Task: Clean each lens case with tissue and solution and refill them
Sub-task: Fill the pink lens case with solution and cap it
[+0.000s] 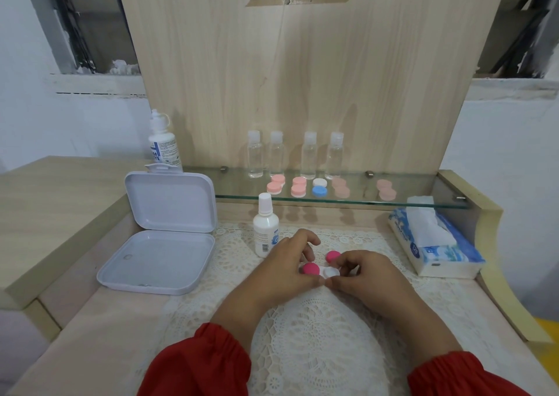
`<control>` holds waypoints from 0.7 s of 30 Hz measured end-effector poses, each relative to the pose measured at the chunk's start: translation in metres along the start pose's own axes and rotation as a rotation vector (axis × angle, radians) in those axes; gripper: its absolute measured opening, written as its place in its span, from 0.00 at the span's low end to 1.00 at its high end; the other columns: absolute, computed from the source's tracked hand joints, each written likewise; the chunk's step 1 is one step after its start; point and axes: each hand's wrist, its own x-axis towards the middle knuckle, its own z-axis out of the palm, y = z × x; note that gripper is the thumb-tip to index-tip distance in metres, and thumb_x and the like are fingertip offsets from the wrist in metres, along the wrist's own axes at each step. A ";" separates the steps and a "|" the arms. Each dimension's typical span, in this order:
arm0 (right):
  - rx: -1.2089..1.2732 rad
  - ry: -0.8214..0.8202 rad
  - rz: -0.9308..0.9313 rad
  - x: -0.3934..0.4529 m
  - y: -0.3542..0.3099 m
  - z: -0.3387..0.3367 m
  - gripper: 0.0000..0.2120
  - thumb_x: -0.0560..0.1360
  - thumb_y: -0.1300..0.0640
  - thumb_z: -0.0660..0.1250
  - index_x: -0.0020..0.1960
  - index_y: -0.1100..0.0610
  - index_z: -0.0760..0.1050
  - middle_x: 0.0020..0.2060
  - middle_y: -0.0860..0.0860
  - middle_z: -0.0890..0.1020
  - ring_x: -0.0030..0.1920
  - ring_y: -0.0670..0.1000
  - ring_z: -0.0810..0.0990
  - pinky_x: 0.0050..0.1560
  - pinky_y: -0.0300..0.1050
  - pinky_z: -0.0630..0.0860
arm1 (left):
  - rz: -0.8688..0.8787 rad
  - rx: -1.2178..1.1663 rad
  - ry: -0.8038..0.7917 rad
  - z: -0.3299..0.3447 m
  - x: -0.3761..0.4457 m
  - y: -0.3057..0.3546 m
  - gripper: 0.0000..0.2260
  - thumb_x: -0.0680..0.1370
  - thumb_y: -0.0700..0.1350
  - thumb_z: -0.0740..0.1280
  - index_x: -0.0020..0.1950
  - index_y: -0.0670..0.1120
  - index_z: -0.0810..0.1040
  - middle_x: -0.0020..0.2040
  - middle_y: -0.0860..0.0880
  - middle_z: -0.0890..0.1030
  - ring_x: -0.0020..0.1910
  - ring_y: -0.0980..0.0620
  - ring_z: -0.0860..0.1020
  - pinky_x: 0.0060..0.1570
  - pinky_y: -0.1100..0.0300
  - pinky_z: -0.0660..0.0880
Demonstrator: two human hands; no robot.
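**Head view: both hands on a lens case over the lace mat**

Head camera looks down at a lens case on the lace mat. The left hand curls its fingers around the end with the pink cap; the right hand pinches the open white cup. A loose pink cap lies just behind. Nearby stand the solution bottle, an open white box and a tissue pack.

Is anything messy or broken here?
No spills show. The wooden back panel has a gouged slot with a crack running down from it. One pink cap lies off the lens case that both hands hold.
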 end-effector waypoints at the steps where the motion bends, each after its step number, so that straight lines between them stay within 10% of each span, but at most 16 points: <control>1: -0.002 0.001 0.000 0.000 0.000 0.000 0.09 0.68 0.47 0.75 0.46 0.46 0.80 0.38 0.44 0.81 0.40 0.43 0.79 0.44 0.44 0.77 | -0.002 0.001 -0.002 0.000 0.000 0.000 0.22 0.72 0.43 0.71 0.58 0.59 0.66 0.50 0.56 0.75 0.52 0.59 0.72 0.55 0.60 0.73; 21: -0.001 0.007 0.007 0.002 0.002 0.002 0.10 0.68 0.47 0.75 0.47 0.46 0.80 0.37 0.44 0.80 0.39 0.43 0.79 0.45 0.44 0.77 | -0.016 -0.043 -0.025 0.001 -0.002 0.005 0.19 0.71 0.48 0.73 0.56 0.58 0.68 0.50 0.52 0.76 0.48 0.56 0.75 0.49 0.62 0.75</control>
